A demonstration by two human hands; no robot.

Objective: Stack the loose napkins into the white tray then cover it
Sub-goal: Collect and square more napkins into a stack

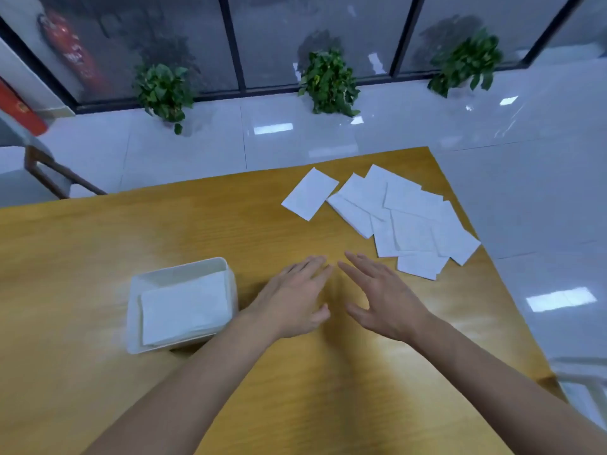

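1. Table (98, 241): wood-grain top, warm yellow-brown, smooth w/ a soft sheen. Fills lower & centre frame; far right corner angles in at upper centre-right.
2. White tray (230, 277): rectangular plastic box, rounded corners, thin upright walls, matte. Sits on the table at lower left of centre, uncovered.
3. Stacked napkins (185, 307): flat white paper rectangles inside the tray, edges roughly aligned, faint embossed texture. Stack lies toward the tray's near right side, w/ bare tray floor showing along the far left.
4. Loose napkins (410, 221): approx a dozen thin white folded rectangles, soft creases, fanned & overlapping in a messy pile on the table at right of centre, near the right edge.
5. Single napkin (310, 193): one rectangle lying flat & tilted just left of the pile, its corner about touching the pile's nearest sheet.
6. Left hand (292, 300): centre frame, palm down over bare tabletop just right of the tray, fingers spread & extended, holding nothing. Bare forearm.
7. Right hand (381, 297): beside the left, palm down, fingers splayed w/ thumb out, empty. Fingertips point toward the pile, not touching it. Contact w/ the table: can't tell.
8. Fingertips of the 2 hands are close together, nearly meeting.
9. Bkgd: glossy white floor tiles (197, 142), three leafy green potted plants (328, 82) along dark-framed glass at top.
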